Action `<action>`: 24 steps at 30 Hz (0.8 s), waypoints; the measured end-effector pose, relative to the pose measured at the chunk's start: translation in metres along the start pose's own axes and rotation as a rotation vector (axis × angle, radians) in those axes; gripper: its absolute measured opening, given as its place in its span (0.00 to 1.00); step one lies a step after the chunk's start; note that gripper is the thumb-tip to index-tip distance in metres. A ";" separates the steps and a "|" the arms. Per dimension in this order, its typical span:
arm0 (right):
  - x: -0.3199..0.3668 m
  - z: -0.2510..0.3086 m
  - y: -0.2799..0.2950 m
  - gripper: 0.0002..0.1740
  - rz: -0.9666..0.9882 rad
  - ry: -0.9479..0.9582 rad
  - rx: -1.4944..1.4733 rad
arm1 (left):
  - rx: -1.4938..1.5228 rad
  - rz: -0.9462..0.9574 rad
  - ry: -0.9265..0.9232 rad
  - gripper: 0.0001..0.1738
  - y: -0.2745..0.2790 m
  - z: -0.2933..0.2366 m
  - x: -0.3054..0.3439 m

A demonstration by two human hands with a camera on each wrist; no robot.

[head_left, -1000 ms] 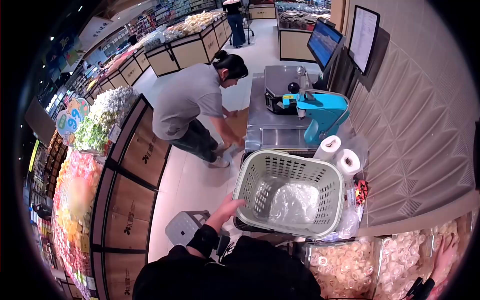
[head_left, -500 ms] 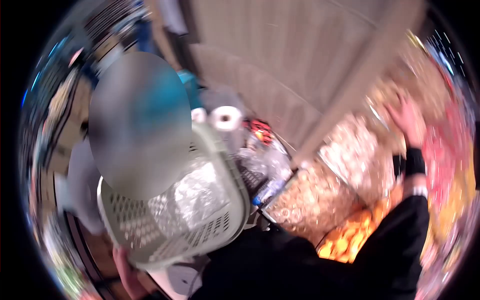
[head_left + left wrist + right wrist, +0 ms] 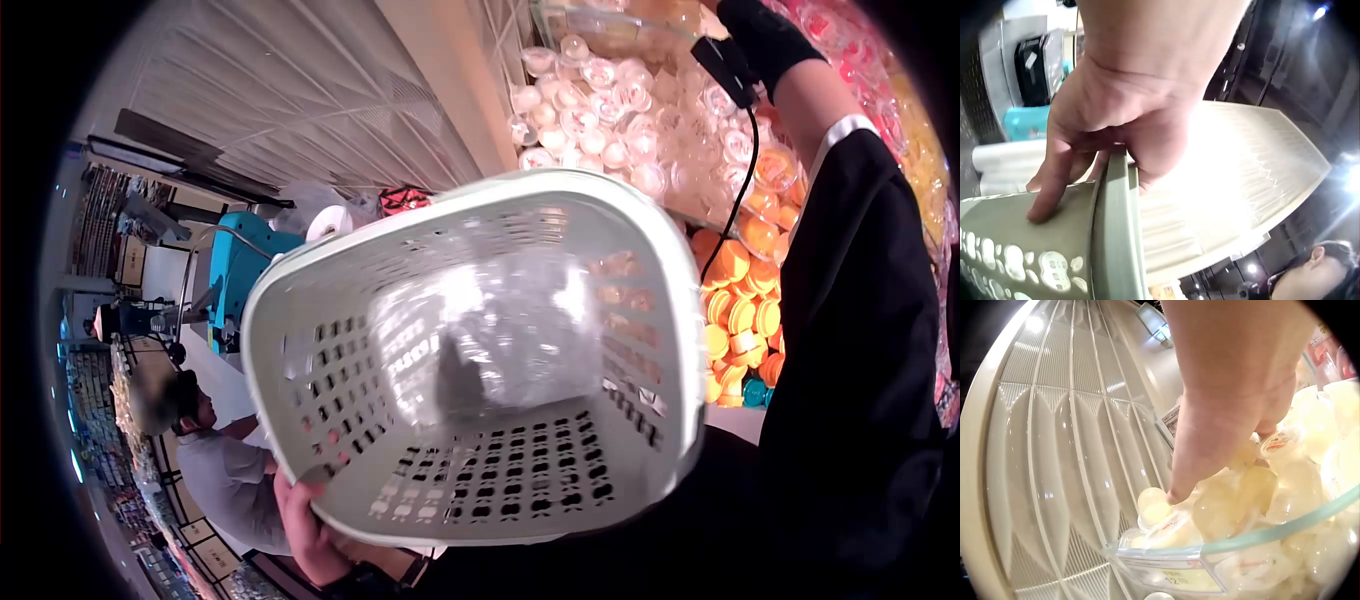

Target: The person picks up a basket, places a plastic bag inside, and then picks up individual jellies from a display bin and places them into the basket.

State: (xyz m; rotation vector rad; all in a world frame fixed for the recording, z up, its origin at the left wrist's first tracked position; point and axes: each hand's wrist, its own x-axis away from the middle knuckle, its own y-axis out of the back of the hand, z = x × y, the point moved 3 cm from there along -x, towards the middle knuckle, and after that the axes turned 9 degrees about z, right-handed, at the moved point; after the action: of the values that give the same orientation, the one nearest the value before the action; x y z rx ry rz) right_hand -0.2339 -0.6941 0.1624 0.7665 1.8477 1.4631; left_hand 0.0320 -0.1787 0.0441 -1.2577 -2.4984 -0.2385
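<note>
My left hand (image 3: 305, 525) grips the rim of a pale green plastic shopping basket (image 3: 645, 240), thumb and fingers on either side of the edge in the left wrist view. Crumpled clear plastic (image 3: 540, 320) lies in the basket. My right hand (image 3: 1235, 419) reaches down among pale yellow jelly cups (image 3: 1225, 512) behind a glass edge (image 3: 1285, 525). Its thumb points straight down onto a cup, apart from the fingers, which are partly hidden behind the hand. In the head view that hand is mostly cut off at the top.
White jelly cups (image 3: 600, 120) and orange-lidded cups (image 3: 740, 310) fill neighbouring bins. A price label (image 3: 1179, 578) hangs on the glass. A ridged wall panel (image 3: 1072, 456) rises beside the bin. A blue-green device (image 3: 240, 265), a white roll (image 3: 330, 222) and a person in grey (image 3: 230, 490) are beyond the basket.
The head view has swung toward the bins, and the basket now fills its middle. My right hand, earlier spread over the bins, is now down among jelly cups. My left hand keeps the basket rim.
</note>
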 end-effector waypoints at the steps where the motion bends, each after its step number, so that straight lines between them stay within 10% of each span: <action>1: -0.004 -0.004 -0.006 0.30 -0.013 0.005 0.006 | 0.015 0.115 0.021 0.38 -0.012 -0.001 -0.016; 13: -0.071 -0.060 -0.061 0.17 -0.503 0.302 -0.460 | -0.164 0.473 0.053 0.18 -0.125 0.001 -0.098; 16: -0.067 -0.067 -0.054 0.18 -0.496 0.379 -0.555 | -0.169 0.465 0.023 0.20 -0.137 -0.010 -0.099; 19: -0.052 -0.073 -0.044 0.18 -0.084 -0.165 -0.761 | -0.297 0.429 0.011 0.23 -0.135 -0.014 -0.104; 24: -0.049 -0.076 -0.041 0.19 -0.174 0.012 -1.247 | -0.332 0.395 -0.012 0.23 -0.142 -0.023 -0.109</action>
State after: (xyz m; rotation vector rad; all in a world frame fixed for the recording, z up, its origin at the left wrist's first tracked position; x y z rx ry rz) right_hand -0.2653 -0.7851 0.1415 -0.0343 0.6600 2.0472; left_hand -0.0162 -0.3516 0.0260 -1.8526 -2.2162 -0.5618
